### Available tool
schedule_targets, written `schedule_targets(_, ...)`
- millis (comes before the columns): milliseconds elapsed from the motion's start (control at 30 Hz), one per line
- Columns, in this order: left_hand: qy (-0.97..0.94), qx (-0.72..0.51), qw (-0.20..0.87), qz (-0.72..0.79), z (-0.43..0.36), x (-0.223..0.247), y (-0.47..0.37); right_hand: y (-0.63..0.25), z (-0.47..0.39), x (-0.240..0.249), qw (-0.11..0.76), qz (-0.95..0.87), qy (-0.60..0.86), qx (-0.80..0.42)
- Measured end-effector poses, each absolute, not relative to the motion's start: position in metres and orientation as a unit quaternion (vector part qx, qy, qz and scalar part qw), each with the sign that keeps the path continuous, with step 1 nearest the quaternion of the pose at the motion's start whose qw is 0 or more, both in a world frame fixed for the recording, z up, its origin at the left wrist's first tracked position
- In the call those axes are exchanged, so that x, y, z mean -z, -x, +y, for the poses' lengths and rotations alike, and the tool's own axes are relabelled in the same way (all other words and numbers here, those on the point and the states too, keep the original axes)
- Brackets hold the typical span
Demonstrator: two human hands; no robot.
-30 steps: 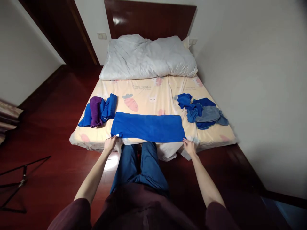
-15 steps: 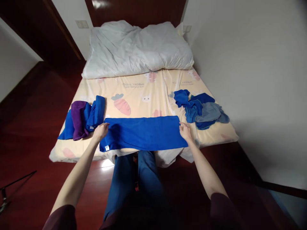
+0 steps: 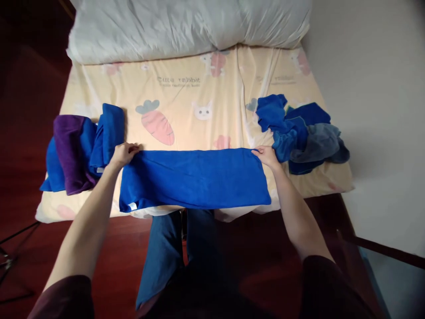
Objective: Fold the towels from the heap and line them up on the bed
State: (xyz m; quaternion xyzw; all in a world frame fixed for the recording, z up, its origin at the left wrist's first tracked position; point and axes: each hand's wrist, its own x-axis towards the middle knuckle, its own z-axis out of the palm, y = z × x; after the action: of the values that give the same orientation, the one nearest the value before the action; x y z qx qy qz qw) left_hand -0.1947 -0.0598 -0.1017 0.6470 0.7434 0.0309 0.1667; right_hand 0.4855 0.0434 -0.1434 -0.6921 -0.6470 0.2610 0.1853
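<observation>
A bright blue towel point(image 3: 194, 178) lies folded into a long strip along the near edge of the bed point(image 3: 199, 93). My left hand point(image 3: 123, 153) pinches its far left corner. At the far right corner, my right hand point(image 3: 266, 155) grips the same towel. A small white tag shows at the towel's near left corner. Just left of my left hand sits a stack of folded blue and purple towels point(image 3: 79, 148). A loose heap of blue and grey towels point(image 3: 300, 133) lies right of my right hand.
The sheet is pale yellow with carrot and rabbit prints. A white duvet point(image 3: 186, 24) is bunched at the head of the bed. A white wall runs along the right side. Dark red wooden floor lies left and below; my blue-trousered legs stand against the bed's edge.
Both hands moved from the towel's near corners to its far corners. The view has come closer to the bed and tilted down.
</observation>
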Motion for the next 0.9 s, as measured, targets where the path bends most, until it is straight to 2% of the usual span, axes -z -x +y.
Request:
schedule_targets(133,-0.664,-0.014,0.186,0.724,-0.052,0.094,0.197,-0.499,0.051,0.14,0.205,-0.64,0.707,-0.22)
schedule_targets(367,-0.618,-0.118,0.093,0.772,-0.025,0.096,0.177,-0.498,0.087,0.125,0.225,-0.593,0.766,-0.106)
schedule_targets(567,-0.591,-0.177,-0.014,0.787,-0.04,0.107,0.105,-0.415,0.054,0.11,0.178,-0.631,0.755,-0.003)
schedule_targets(767,-0.765,-0.128,0.103,0.623,-0.076,0.131,-0.024,-0.259,-0.028,0.124,0.117,-0.833,0.516,-0.161)
schedule_targets(900,-0.732,-0.151,0.117,0.654,-0.08,0.144,-0.039,-0.224,-0.043,0.14,0.11,-0.839,0.497,-0.191)
